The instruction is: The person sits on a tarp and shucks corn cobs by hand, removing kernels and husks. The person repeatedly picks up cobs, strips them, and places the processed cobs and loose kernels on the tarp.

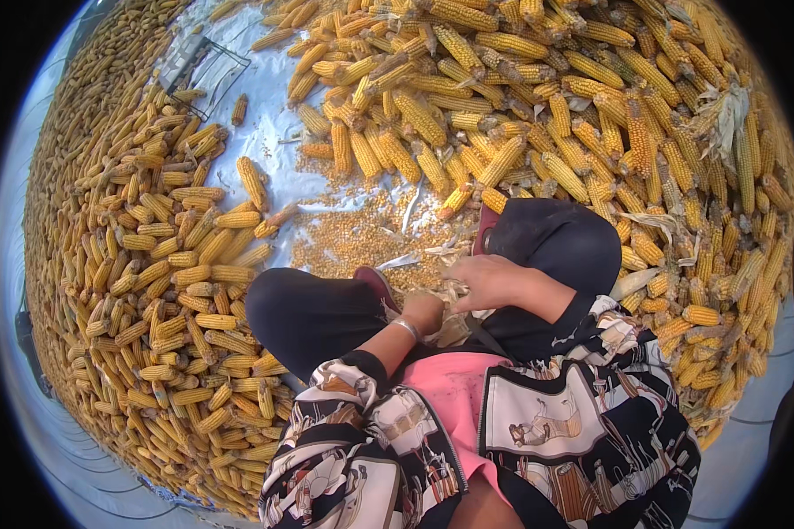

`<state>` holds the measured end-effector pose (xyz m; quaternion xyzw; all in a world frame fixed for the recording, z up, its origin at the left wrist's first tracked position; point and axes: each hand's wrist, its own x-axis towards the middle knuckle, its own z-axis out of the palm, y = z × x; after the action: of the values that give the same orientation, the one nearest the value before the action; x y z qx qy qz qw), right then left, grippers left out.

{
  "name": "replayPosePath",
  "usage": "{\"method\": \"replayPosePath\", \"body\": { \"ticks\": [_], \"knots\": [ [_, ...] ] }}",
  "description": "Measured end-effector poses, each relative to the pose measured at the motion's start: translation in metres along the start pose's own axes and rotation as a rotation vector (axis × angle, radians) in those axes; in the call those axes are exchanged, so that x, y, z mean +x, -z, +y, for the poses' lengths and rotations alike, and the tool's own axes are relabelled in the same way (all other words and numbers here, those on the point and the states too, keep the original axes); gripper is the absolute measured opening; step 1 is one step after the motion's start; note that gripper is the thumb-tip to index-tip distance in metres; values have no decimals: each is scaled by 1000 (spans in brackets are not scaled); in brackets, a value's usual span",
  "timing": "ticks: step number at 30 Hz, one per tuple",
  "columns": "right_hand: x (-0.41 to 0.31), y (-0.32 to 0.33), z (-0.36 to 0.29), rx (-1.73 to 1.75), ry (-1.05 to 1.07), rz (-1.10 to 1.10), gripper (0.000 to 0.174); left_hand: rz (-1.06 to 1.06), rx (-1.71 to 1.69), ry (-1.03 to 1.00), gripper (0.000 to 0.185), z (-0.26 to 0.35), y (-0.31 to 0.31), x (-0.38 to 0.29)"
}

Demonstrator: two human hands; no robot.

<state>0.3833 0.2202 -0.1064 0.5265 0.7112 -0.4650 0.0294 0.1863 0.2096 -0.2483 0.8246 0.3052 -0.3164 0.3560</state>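
Observation:
My left hand point(423, 313), with a bracelet at the wrist, is low between my knees, its fingers curled against pale dry corn husks point(455, 324). Just right of it my right hand point(483, 281) has its fingers bent over the same husks. Whether either hand grips a husk or a cob is hidden by the fingers. Loose corn kernels point(351, 241) lie spread on the sheet in front of my shoes.
A large heap of corn cobs point(503, 86) rises ahead and to the right. Another heap of cobs point(192, 330) covers the left side. Between them shows a pale plastic sheet point(271, 112). A wire-framed object point(205, 73) lies at the upper left.

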Motion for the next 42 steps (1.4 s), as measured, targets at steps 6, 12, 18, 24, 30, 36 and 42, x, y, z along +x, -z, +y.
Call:
{"method": "replayPosePath", "body": {
  "ticks": [6,12,18,24,30,36,42],
  "knots": [
    [3,97,22,-112,-118,277,50,230,-54,-11,27,-42,87,69],
    [36,148,94,-69,-251,125,45,327,202,-87,17,-81,175,168],
    [116,106,238,-491,-421,235,54,591,611,-285,37,-116,196,270],
    [157,79,274,-686,-443,48,53,266,684,-364,29,-128,216,285],
    [135,113,293,-246,-586,90,70,387,136,-98,50,-115,240,229],
    [116,30,299,723,-606,240,104,183,-643,32,77,-52,149,234],
    [113,-19,287,390,-464,275,76,222,-466,123,66,-46,68,278]
  ]
}}
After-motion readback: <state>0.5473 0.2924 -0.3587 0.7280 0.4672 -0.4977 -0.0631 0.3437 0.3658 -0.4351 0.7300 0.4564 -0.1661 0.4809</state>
